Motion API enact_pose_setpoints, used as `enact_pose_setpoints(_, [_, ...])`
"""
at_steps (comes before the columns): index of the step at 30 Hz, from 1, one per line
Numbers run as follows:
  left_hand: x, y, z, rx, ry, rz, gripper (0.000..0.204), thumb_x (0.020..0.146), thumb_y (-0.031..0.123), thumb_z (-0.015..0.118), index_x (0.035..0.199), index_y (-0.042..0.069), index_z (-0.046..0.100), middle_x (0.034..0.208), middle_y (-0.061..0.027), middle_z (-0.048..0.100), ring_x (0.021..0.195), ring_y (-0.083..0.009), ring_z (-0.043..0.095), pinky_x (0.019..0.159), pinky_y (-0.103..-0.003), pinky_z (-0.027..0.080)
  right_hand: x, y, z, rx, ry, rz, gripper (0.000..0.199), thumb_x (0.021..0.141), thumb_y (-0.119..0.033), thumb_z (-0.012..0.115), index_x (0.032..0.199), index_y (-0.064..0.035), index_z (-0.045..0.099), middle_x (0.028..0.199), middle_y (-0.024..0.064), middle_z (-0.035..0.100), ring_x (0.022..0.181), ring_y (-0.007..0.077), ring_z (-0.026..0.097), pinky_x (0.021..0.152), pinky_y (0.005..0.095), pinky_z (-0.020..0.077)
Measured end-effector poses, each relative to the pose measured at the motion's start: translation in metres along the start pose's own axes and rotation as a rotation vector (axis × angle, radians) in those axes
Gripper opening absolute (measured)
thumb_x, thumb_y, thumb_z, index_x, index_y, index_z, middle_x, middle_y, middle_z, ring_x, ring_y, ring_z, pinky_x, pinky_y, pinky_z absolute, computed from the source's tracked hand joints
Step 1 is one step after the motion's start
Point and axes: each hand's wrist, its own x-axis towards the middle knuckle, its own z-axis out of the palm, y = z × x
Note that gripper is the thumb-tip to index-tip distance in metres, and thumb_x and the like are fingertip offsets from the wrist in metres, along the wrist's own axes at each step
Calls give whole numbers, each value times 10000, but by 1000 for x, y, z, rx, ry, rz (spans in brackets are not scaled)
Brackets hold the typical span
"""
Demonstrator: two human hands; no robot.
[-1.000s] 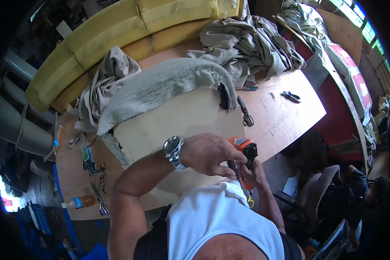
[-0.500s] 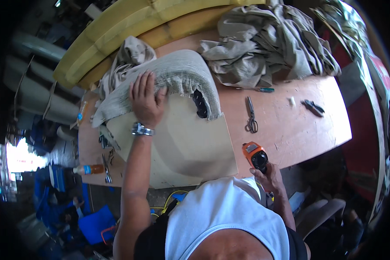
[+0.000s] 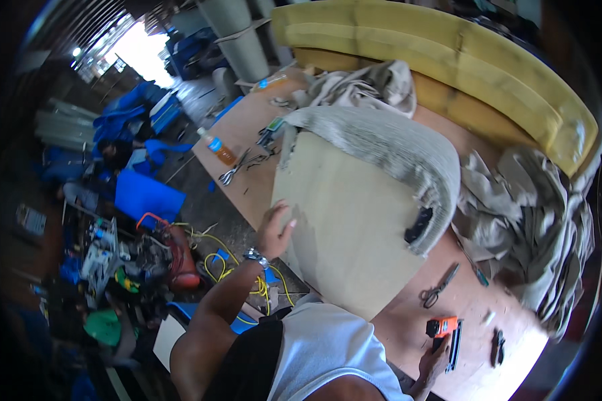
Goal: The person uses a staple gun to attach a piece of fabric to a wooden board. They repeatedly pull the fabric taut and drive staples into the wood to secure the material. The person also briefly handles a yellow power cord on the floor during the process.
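Note:
My left hand [image 3: 275, 228] lies flat with fingers spread on the near left edge of a large beige panel [image 3: 348, 227] that rests on the wooden table [image 3: 408, 324]. A grey woven cover [image 3: 381, 137] wraps the panel's far end and right side. My right hand [image 3: 436, 359] grips the lower end of an orange and black power tool [image 3: 443, 329] that rests on the table at the lower right. A watch [image 3: 254, 256] sits on my left wrist.
Scissors [image 3: 438, 289] lie beside the panel; a small black tool [image 3: 498, 346] is further right. Crumpled beige fabric [image 3: 535, 220] is heaped at the right, long yellow cushions [image 3: 461, 60] behind. A bottle [image 3: 219, 147] and hand tools [image 3: 233, 170] sit at the table's left end. A red machine [image 3: 180, 257] and yellow hose [image 3: 227, 257] are on the floor.
My left hand left the grey cover and came back to the panel's near edge. The view swung round. My right hand stays with the orange tool, now lying on the table.

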Motion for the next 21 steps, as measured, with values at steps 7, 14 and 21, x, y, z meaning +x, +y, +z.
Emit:
enact_pose_setpoints(7, [-16, -145, -51, -184, 116, -708, 633, 995, 526, 437, 1291, -20, 555, 1335, -204, 573, 1243, -339, 542, 1030, -431, 421, 60, -75, -29, 265, 174, 11, 530, 910, -207, 615, 1383, 2, 498, 1410, 278, 467, 1302, 431, 452, 1099, 463, 368])
enact_pose_setpoints(14, [90, -207, 12, -740, -98, -971, 819, 967, 700, 278, 1412, 40, 467, 1383, -132, 553, 1262, -228, 518, 1044, -437, 386, 70, -284, -58, 505, 371, -325, 717, 940, -188, 614, 1509, 30, 236, 1552, 288, 244, 1448, 418, 249, 1148, 521, 268])
enact_pose_setpoints(21, [64, -189, 81, -1529, -433, -914, 714, 999, 612, 389, 1417, 34, 421, 1396, -118, 524, 1258, -213, 515, 1055, -384, 415, 70, -332, -16, 18, 597, -230, 887, 915, -353, 630, 1537, 41, 133, 1550, 361, 155, 1433, 528, 182, 1163, 564, 205])
